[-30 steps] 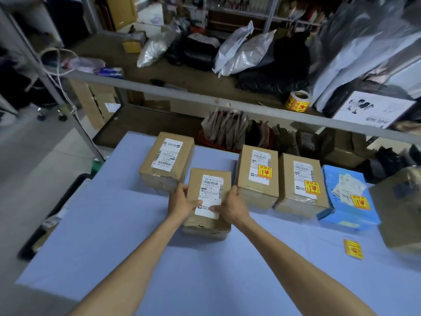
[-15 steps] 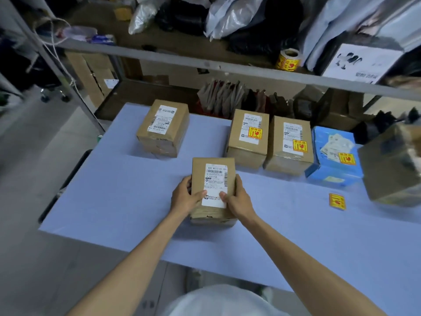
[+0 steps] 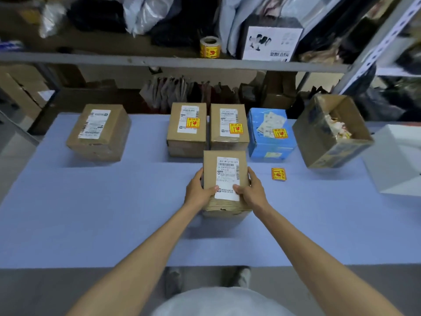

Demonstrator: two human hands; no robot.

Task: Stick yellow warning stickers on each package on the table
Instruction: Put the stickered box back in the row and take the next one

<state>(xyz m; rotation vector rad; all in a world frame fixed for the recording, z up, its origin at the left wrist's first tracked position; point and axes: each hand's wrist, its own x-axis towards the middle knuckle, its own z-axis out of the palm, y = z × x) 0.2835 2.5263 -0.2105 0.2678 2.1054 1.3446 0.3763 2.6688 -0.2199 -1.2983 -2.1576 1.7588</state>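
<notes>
Both hands clamp one cardboard package (image 3: 224, 179): left hand (image 3: 197, 190) grips its left side, right hand (image 3: 250, 190) its right, thumbs on the shipping label (image 3: 227, 177); loose yellow warning sticker (image 3: 278, 174) lies just right.

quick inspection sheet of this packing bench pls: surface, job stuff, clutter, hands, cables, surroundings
surface: light blue table, packages along its far side
job's things: held box, no yellow sticker; far-left box, no yellow sticker; left stickered box, right stickered box and blue package, each with a yellow sticker; loose sticker lying on the table right of the held box; sticker roll up on the shelf
clutter: open carton with scraps inside; white box at the right edge
grippers: left hand and right hand grip the held box's sides, thumbs on its label
cables: nothing seen
surroundings: shelf loaded with bags; paper bags behind the table
</notes>
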